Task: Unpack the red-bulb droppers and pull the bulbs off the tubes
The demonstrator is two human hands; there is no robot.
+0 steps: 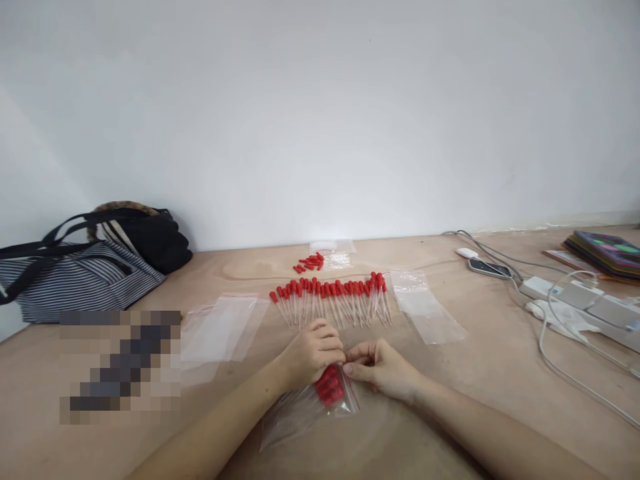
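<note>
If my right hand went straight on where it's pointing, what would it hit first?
Probably your left hand; it sits just ahead of your right hand, at the plastic bag, though exact depth is unclear.

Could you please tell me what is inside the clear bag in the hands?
Red bulbs and clear stems show inside the clear bag; whatever lies behind the left hand is covered and cannot be seen.

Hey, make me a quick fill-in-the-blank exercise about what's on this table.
The bulbs inside the clear bag at the left hand and right hand are colored ____.
The striped bag stands on the ____ side of the view.
Past the row of droppers, the table ends at a pale ____.

Missing words: red; left; wall.
</note>
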